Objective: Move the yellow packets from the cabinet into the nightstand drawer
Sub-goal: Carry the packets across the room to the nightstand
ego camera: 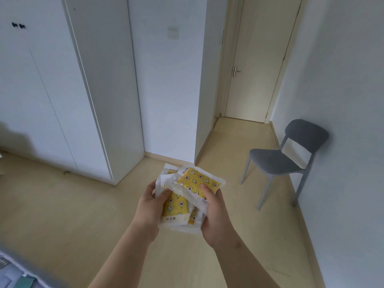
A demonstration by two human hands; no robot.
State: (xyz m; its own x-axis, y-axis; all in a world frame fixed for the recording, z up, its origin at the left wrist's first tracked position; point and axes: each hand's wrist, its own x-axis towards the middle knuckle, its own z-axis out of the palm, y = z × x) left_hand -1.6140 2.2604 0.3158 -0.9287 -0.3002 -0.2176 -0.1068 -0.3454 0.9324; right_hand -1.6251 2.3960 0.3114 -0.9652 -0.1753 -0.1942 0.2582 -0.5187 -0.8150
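Note:
A loose stack of yellow packets (197,179) with white edges and small star and moon prints is held in front of me, above the wooden floor. My left hand (148,208) grips the stack from the left side, thumb on top of a lower packet. My right hand (212,215) grips it from the right, thumb pressed on the uppermost packet. The white cabinet (62,96) stands to the left with its doors closed. No nightstand or drawer is visible in the head view.
A grey plastic chair (284,161) stands against the right wall. A closed cream door (255,65) ends a short hallway ahead. A white wall corner (199,100) juts out in the middle. A bed edge (14,271) shows at the bottom left.

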